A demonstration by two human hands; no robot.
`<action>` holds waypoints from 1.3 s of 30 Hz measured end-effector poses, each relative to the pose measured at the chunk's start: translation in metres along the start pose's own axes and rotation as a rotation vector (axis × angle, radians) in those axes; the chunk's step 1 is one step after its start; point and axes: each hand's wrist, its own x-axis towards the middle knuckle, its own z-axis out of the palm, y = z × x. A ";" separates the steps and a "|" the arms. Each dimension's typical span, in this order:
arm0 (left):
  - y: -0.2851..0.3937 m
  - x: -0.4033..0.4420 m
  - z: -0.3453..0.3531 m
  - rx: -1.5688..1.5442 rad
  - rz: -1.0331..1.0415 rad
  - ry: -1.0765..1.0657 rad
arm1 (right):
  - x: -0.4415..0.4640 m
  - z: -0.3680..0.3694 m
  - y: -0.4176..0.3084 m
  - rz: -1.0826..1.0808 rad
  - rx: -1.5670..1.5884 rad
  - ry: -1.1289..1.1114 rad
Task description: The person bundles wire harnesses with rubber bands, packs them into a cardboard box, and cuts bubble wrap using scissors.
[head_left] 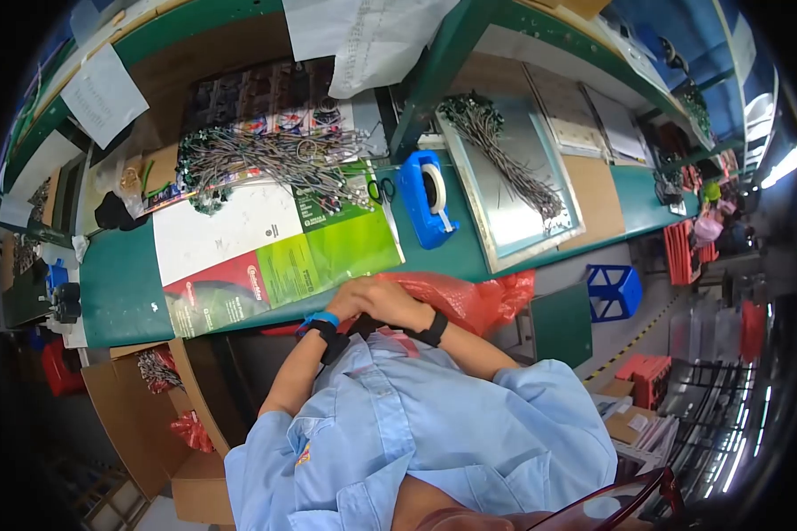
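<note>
My left hand (347, 302) and my right hand (390, 301) are together at the front edge of the bench, fingers curled and overlapping. A red bubble-wrap bag (483, 303) spreads out from behind my right hand, and bits of red film show under the wrists. My right hand is closed against this bag. The fingertips of my left hand are hidden, so what they grip cannot be seen. Just beyond the hands lies a printed cardboard sheet (345, 245) in green, white and red. Bundled cable assemblies (266, 155) rest on its far part.
Right of the sheet stand a blue tape dispenser (427, 199) and black-handled scissors (382, 189). A framed tray (496, 252) carries another cable bundle (505, 155). Below left is an open carton (133, 416). A blue stool (615, 292) stands on the floor; a green post (434, 71) rises behind the bench.
</note>
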 end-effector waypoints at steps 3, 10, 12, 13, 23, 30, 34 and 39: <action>0.038 0.008 -0.004 -0.218 -0.626 -0.033 | 0.009 -0.021 0.037 0.037 -0.102 0.045; 0.068 0.014 -0.006 -0.206 -0.668 0.016 | 0.085 -0.053 0.146 -0.024 -0.389 0.237; 0.071 0.016 -0.006 -0.249 -0.705 0.012 | 0.102 -0.051 0.161 0.089 -0.676 -0.019; 0.069 0.017 -0.004 -0.264 -0.715 0.026 | 0.109 -0.055 0.158 0.084 -0.760 -0.086; 0.062 0.011 0.007 -0.246 -0.790 0.154 | 0.149 -0.062 0.165 -0.022 -1.178 -0.330; 0.053 -0.003 0.013 -0.282 -0.720 0.140 | 0.130 -0.076 0.154 -0.226 -1.250 -0.414; 0.061 -0.020 0.013 -0.337 -0.750 0.064 | 0.098 -0.097 0.136 -0.170 -0.855 -0.314; 0.068 -0.025 0.004 -0.367 -0.736 -0.136 | 0.018 -0.155 0.065 0.364 0.055 -0.348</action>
